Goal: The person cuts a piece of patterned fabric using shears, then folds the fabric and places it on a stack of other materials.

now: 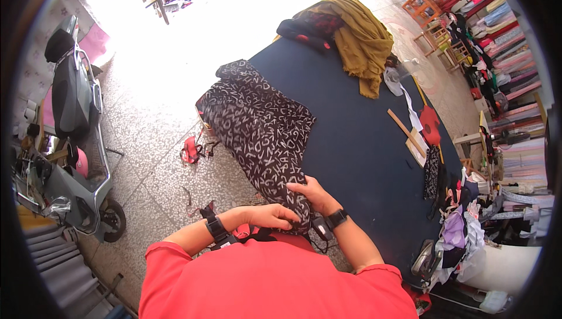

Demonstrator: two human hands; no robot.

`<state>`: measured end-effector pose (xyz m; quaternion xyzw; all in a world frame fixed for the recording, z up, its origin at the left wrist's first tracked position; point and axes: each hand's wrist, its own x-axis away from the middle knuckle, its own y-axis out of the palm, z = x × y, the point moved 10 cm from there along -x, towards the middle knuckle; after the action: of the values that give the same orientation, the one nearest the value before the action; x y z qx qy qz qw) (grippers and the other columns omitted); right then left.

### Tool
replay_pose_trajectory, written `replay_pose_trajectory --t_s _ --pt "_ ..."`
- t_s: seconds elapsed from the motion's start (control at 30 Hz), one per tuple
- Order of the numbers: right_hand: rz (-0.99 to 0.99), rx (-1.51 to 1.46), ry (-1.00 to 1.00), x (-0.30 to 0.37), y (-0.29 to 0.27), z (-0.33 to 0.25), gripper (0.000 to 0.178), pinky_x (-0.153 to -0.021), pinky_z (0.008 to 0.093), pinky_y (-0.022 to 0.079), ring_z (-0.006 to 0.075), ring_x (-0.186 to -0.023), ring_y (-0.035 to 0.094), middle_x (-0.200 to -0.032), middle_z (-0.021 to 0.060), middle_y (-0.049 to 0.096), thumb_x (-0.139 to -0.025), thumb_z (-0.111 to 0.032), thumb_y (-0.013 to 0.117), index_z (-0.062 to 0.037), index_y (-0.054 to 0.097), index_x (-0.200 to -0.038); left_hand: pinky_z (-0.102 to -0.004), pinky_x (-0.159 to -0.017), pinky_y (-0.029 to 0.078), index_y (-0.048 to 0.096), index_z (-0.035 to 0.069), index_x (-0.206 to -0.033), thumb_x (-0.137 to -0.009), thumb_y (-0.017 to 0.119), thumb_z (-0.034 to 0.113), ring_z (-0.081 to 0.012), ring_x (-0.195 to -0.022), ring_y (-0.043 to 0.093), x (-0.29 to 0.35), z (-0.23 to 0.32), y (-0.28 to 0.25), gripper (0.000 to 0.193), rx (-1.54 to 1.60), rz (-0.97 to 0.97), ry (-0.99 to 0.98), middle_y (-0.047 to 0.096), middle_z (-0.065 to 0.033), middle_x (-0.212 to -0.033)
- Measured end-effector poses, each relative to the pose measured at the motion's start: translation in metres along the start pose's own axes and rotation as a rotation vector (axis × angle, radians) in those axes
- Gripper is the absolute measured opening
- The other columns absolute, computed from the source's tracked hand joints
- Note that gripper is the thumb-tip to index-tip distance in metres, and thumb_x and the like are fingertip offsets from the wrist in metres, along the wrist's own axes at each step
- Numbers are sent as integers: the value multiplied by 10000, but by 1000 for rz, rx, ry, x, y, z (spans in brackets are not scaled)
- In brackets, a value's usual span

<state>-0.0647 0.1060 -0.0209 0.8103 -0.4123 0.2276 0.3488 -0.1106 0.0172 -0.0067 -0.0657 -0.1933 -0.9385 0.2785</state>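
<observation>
A black cloth with white letter print point(263, 125) lies across the left side of the dark blue table point(363, 161), and its near end hangs over the edge in front of me. My right hand point(319, 196) grips the cloth's right edge, thumb on top and the other fingers partly hidden beneath. My left hand point(272, 217) is at the near end of the same cloth, its fingers bent together on the fabric. Exactly what the left fingertips pinch is hard to see. Both wrists wear black straps.
Mustard fabric point(360, 38) is heaped at the table's far end. Along the right side lie a wooden ruler point(407, 132), a red cloth piece point(429, 124) and a pile of scraps point(459, 231). Red scraps point(190, 150) are on the floor. A grey scooter point(76, 114) stands left.
</observation>
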Motion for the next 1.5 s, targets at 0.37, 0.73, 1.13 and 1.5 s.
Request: replay_pose_trajectory --t_s 0.37,0.73,1.13,1.5 --pt "222 295 -157 147 -83 -40 488 -857 261 481 90 -913 593 -1064 31 655 -728 -55 718 36 575 -1185 -247 -731 495 599 35 -1130 -868 547 2 -109 -816 577 35 61 -220 269 -370 907 245 606 -36 -952" --pt "181 256 -87 204 -91 -15 507 -854 255 475 84 -923 586 -1055 21 652 -726 -4 706 49 554 -1206 -430 -1001 442 409 191 -1392 -734 669 49 -358 -1222 476 -47 97 -309 722 -1229 896 -264 253 -139 -1508" --pt "433 391 -97 199 -130 -40 196 -601 204 380 17 -689 447 -742 -76 521 -890 -222 662 -37 603 -861 -417 -811 472 628 61 -959 -767 583 63 -368 -932 604 72 131 -386 196 -1403 982 -220 632 -162 -902" --pt "386 411 -512 194 -125 -163 214 -603 187 431 18 -686 531 -766 -52 577 -784 -30 754 -50 553 -856 -296 -738 486 645 25 -994 -772 527 12 -162 -801 637 252 246 -322 252 -1092 1376 37 679 -80 -839"
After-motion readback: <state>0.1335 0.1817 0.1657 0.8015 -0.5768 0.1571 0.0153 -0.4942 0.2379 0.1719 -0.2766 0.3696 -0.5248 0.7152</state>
